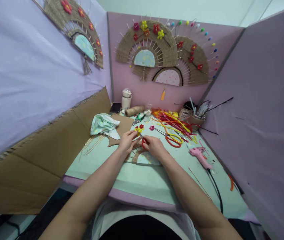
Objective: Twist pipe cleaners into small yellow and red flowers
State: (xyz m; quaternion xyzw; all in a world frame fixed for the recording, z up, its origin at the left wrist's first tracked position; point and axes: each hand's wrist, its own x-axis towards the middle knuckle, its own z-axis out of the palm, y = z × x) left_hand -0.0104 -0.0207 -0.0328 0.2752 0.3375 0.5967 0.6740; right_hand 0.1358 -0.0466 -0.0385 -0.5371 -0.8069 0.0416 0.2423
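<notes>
My right hand [154, 146] grips a small pair of scissors [144, 142] by the red handles, blades pointing up and left. Close by, the fingertips of my left hand [127, 142] are pinched at a yellow fuzzy-wire flower [139, 130], right beside the scissor blades. Red flowers [141, 126] lie just beyond it, and a magenta flower [151, 127] is a little to the right. Beneath my hands is a woven twine fan [148, 158] with a pale green patterned half-circle; my hands hide much of it.
Larger orange-and-yellow-handled scissors [173, 140] lie right of my hands, before a heap of red and yellow fuzzy wires [173, 121]. A pink glue gun [200, 157] trails its cord rightward. Patterned cloth [104, 124] and cardboard [122, 124] are left; a bottle [126, 99] stands behind.
</notes>
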